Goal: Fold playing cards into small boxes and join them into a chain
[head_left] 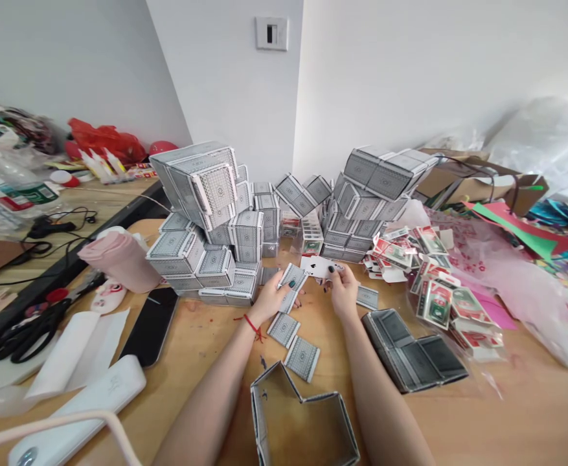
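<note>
My left hand (270,299) is closed on a small fan of grey-backed playing cards (291,279), near the middle of the wooden table (201,336). My right hand (344,288) pinches a single face-up card (317,266) that shows a black spade. Both hands are close together, just in front of stacked structures made of cards (210,220). Loose cards (302,357) lie face down between my forearms. An open-topped box of cards (303,421) stands at the near edge.
A second card stack (371,194) rises at the back right. Empty red-and-green card boxes (434,285) are heaped to the right, with coloured paper (531,233) beyond. A black phone (151,327), scissors (31,327), a pink roll (121,259) and a flattened card strip (412,349) lie nearby.
</note>
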A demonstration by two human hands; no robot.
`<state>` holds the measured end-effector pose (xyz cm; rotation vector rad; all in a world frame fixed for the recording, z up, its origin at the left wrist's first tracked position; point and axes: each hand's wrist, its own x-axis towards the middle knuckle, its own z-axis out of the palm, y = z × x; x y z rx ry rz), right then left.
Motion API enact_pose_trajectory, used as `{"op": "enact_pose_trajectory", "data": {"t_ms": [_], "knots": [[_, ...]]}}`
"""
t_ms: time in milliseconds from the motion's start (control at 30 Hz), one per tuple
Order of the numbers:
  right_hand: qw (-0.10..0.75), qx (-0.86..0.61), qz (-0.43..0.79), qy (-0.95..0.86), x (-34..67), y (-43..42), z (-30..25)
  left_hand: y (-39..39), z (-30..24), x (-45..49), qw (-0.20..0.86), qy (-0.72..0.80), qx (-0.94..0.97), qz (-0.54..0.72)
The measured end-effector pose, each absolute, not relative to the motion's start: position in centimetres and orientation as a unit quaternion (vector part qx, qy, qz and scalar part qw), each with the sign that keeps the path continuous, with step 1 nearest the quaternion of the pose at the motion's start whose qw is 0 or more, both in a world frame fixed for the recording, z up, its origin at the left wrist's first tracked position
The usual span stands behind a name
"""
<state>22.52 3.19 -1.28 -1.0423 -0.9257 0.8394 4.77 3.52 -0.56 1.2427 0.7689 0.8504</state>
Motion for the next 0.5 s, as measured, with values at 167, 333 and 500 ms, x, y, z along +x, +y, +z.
{"op": "enact_pose_trajectory", "data": {"t_ms": [167,333,500], "knots": [[0.719,-0.442,0.363,-0.396,22.5,3.2,-1.1,3.5,-0.7,4.7,0.644,0.351,0.565,0.378],[0.674,-0.473,0.343,-0.452,22.4,3.1,-1.2,3.5,-0.9,4.7,0.611,0.357,0.583,0.399],[0.629,-0.488,0.292,-0.531,22.8,2.5,0.2,3.4,-0.8,4.5,0.446,0.397,0.677,0.43]]}}
